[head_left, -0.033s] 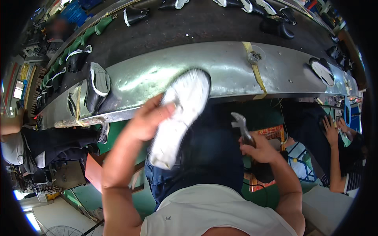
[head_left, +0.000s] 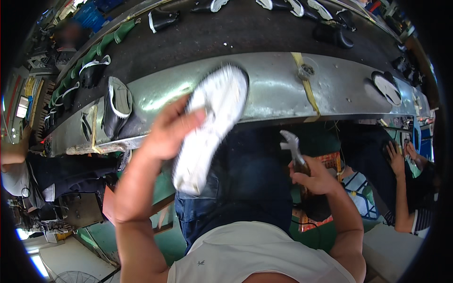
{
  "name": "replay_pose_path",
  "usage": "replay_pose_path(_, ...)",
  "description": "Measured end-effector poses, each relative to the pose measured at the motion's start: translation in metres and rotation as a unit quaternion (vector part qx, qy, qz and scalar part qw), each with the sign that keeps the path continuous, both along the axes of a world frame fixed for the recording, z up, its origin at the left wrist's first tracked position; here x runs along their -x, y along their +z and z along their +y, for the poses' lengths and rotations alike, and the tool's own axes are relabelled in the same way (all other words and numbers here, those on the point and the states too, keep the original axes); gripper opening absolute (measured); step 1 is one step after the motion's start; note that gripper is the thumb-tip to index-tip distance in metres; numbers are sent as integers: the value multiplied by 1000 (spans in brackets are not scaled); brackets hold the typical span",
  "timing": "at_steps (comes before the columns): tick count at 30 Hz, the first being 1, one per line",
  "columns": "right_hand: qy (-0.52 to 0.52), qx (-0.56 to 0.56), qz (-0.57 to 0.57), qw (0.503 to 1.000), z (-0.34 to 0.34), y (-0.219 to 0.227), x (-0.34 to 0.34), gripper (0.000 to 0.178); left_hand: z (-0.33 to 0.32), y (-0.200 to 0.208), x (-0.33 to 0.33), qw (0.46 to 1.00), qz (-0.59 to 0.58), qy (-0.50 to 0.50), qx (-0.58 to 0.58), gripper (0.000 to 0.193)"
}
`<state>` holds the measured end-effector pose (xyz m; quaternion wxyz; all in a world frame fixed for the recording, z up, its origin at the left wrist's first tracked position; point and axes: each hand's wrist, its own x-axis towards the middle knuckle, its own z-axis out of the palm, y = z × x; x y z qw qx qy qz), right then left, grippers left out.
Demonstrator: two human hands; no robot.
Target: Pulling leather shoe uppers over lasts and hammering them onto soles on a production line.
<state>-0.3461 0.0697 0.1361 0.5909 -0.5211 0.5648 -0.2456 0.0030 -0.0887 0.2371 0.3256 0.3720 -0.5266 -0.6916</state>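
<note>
My left hand (head_left: 171,131) is closed around the waist of a shoe (head_left: 221,101), its white underside facing up and a thin black edge showing at the toe. The shoe is tilted, toe over the metal bench edge and heel above my lap. In my right hand (head_left: 315,177), lasting pincers (head_left: 292,143) are gripped by the handles, with the curved metal head pointing away from me. A gap separates the pincers from the shoe. My left fingers are mostly hidden beneath the shoe; the thumb lies across its underside.
A silver metal ledge (head_left: 269,82) borders a dark belt (head_left: 203,40) carrying black shoes and green shoe forms (head_left: 123,30). A black shoe (head_left: 117,106) lies left, a white-bottomed shoe (head_left: 387,89) right. A small tub (head_left: 306,70) holds tiny pieces. Co-workers sit on both sides.
The shoe and my left hand have shifted slightly left, with the toe farther up over the ledge. My right hand and the pincers have moved only a little.
</note>
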Motion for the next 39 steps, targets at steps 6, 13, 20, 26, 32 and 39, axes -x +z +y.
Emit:
replay_pose_path(6,30,171,168,970,-107,78,15,23,-211,36,42,647,-594,-32,477,72)
replay_pose_path(13,62,261,363,892,-285,101,13,23,-362,-33,-25,311,-788,-38,531,84)
replay_pose_path(20,66,285,469,834,-510,42,-3,29,-399,-73,-86,507,-726,-94,455,69)
replay_pose_path(26,94,210,526,819,-605,35,-64,32,-530,-106,-104,664,-635,289,268,59)
replay_pose_path(32,108,244,582,768,-620,26,-67,28,-586,-128,-93,745,-571,320,131,75)
replay_pose_path(39,88,245,527,809,-612,35,-68,28,-597,-134,-44,860,-331,382,70,62)
